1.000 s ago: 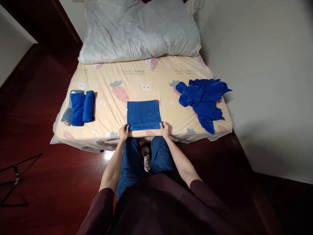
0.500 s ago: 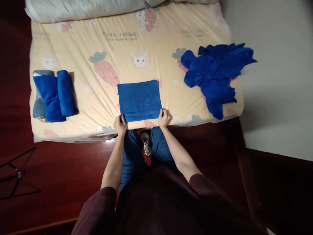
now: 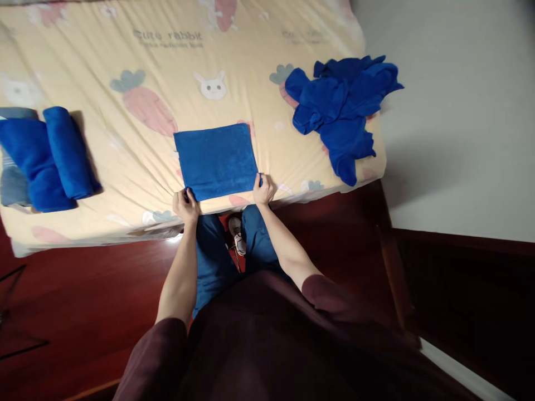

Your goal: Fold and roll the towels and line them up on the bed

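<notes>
Near the middle of the frame, the left hand (image 3: 186,207) and right hand (image 3: 264,190) pinch the flat blue cloth's (image 3: 217,159) bottom corners, where gentle, even pulling should help smooth it.

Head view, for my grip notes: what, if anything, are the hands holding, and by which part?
The flat rectangular blue cloth, by its near corners: left hand at one, right hand at the other.

hands (image 3: 186,206) at near corners of blue cloth (image 3: 218,159); bed (image 3: 246,67) beneath
</notes>
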`<move>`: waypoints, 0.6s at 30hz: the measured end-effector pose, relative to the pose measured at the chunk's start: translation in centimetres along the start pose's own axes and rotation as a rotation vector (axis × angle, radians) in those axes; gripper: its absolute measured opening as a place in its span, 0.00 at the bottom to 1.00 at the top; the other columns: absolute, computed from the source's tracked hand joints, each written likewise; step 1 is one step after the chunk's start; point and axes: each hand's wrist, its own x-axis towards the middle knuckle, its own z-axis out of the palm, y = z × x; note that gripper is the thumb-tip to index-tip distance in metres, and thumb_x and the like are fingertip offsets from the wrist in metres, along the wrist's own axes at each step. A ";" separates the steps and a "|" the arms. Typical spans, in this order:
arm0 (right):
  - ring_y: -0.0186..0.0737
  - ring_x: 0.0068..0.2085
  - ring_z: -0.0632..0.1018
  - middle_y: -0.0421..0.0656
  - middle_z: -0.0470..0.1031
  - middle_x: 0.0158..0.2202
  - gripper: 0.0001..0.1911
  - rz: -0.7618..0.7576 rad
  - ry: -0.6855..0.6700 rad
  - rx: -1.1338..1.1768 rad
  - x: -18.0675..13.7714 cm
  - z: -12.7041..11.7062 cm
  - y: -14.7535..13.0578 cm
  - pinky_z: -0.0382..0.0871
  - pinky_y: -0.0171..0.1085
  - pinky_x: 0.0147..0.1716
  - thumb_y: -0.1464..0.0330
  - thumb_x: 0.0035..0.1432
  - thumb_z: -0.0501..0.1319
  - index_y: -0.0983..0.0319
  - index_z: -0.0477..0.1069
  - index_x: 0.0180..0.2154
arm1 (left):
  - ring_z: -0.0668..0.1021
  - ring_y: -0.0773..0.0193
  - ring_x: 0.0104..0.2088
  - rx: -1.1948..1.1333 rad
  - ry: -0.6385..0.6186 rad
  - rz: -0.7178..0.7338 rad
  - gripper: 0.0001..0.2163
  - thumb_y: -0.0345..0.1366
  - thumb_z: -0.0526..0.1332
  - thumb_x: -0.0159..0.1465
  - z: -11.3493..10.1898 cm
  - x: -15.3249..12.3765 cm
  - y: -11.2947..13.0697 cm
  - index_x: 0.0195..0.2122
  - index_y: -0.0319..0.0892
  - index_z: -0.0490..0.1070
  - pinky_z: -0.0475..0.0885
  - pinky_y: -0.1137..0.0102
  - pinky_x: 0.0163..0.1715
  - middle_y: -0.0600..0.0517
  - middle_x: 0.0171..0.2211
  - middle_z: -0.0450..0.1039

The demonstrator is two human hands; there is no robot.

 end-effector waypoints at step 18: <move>0.45 0.45 0.81 0.52 0.79 0.42 0.20 -0.024 -0.013 0.017 -0.4 -0.6 -0.4 0.70 0.38 0.44 0.58 0.76 0.50 0.64 0.74 0.49 | 0.71 0.54 0.57 -0.117 0.084 -0.012 0.11 0.35 0.56 0.73 -0.2 -0.2 -0.1 0.52 0.41 0.74 0.65 0.59 0.60 0.40 0.53 0.67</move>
